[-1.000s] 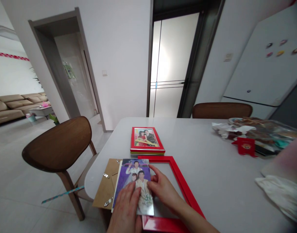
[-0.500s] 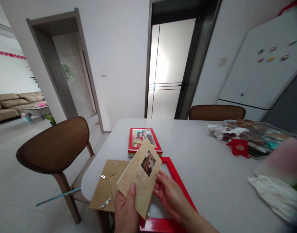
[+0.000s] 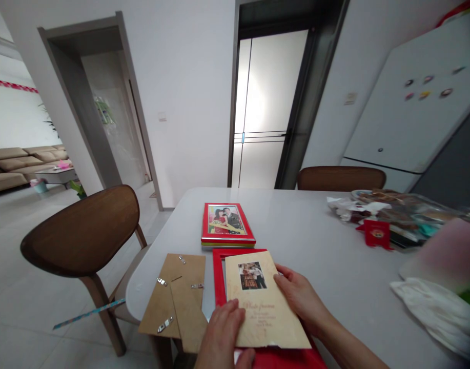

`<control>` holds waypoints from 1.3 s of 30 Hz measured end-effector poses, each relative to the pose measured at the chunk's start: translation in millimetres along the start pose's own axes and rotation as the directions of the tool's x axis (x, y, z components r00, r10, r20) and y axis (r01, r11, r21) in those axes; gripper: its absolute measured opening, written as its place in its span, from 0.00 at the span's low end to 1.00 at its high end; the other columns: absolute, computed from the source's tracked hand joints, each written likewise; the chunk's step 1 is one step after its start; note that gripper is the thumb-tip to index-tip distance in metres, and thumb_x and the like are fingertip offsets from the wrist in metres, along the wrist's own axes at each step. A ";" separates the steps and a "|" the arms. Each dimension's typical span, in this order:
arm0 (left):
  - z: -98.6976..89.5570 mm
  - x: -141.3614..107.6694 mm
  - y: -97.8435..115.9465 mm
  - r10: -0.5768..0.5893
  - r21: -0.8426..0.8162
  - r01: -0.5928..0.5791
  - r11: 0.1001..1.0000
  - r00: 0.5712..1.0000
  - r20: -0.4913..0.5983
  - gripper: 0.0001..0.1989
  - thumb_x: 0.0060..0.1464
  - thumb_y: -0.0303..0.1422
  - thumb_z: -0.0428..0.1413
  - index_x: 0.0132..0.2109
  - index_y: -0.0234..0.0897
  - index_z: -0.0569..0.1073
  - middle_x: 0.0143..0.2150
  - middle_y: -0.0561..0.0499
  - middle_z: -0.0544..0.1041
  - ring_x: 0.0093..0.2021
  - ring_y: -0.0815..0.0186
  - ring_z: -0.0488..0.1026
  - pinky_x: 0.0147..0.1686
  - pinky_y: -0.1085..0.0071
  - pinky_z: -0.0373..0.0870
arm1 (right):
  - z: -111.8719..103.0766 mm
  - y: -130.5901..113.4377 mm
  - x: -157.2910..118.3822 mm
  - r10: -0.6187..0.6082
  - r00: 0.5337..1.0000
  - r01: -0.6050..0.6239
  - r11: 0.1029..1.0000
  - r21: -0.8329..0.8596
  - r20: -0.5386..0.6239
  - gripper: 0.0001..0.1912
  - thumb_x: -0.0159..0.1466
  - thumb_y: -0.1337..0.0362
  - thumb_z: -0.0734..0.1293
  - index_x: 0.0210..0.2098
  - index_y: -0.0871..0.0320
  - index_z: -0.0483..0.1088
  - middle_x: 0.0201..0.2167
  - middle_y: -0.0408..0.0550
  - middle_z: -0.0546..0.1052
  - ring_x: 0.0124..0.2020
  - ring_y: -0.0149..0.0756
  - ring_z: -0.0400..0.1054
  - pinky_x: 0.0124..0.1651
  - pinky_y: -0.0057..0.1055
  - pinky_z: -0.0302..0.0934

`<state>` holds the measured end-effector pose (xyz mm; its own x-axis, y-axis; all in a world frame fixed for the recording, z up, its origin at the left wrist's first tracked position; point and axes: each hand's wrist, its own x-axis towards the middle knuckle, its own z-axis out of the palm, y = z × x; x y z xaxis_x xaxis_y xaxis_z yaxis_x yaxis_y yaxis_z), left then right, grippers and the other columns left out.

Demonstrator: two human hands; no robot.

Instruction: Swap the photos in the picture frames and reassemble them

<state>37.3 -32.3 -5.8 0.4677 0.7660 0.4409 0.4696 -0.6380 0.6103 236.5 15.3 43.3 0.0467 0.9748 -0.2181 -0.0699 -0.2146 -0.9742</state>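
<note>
A cream photo frame insert sheet (image 3: pixel 258 323), printed with a small picture and lettering, lies tilted over the red picture frame (image 3: pixel 219 279). My right hand (image 3: pixel 300 294) grips its right edge, thumb on top and fingers partly hidden beneath. At the lower left corner is my left hand (image 3: pixel 223 333), its fingers over the left edge and its thumb by the bottom edge. The sheet covers most of the frame's opening. A brown backing board (image 3: pixel 177 297) with metal clips lies to the left, close to my left hand.
Beyond the red frame lies a stack of framed pictures (image 3: pixel 227 223). Plastic-wrapped items (image 3: pixel 404 205), a red packet (image 3: pixel 376 234) and a white cloth (image 3: pixel 434 312) occupy the table's right side. A brown chair (image 3: pixel 84 230) stands left of the white table (image 3: pixel 304 236).
The insert sheet has come down from a raised, slanted position to over the red frame, turning more upright in view. Both hands moved with it, the left now at its lower left corner.
</note>
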 end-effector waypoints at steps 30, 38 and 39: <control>-102.8 -46.9 -63.8 -0.127 0.633 0.171 0.755 0.985 -0.114 0.15 0.45 0.32 0.53 0.44 0.41 0.70 0.46 0.47 0.73 0.46 0.60 0.69 0.44 0.65 0.69 | 122.3 -2.8 -39.3 -0.339 0.807 0.589 0.395 -0.705 0.483 0.28 0.50 0.52 0.63 0.48 0.56 0.61 0.42 0.53 0.68 0.43 0.45 0.58 0.46 0.43 0.51; -106.5 -24.3 -16.8 0.219 0.647 -0.054 0.761 0.959 -0.178 0.16 0.51 0.35 0.50 0.47 0.36 0.65 0.46 0.43 0.72 0.47 0.61 0.69 0.43 0.67 0.70 | 98.0 -19.7 -46.4 -0.434 0.818 0.573 0.554 -0.604 0.378 0.26 0.47 0.67 0.63 0.48 0.59 0.62 0.43 0.52 0.65 0.46 0.39 0.57 0.50 0.35 0.52; -100.2 -18.8 -9.1 0.271 0.641 -0.118 0.759 0.951 -0.145 0.16 0.51 0.35 0.50 0.48 0.35 0.65 0.46 0.43 0.72 0.48 0.61 0.68 0.43 0.68 0.70 | 84.6 -21.7 -50.7 -0.439 0.815 0.576 0.550 -0.605 0.377 0.27 0.47 0.68 0.62 0.47 0.59 0.62 0.44 0.52 0.65 0.47 0.39 0.57 0.51 0.35 0.52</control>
<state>-50.8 -33.0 46.3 0.4636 0.5670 0.6809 0.7806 -0.6249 -0.0110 151.3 -24.2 80.5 -0.3070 0.9120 0.2721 0.5913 0.4068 -0.6963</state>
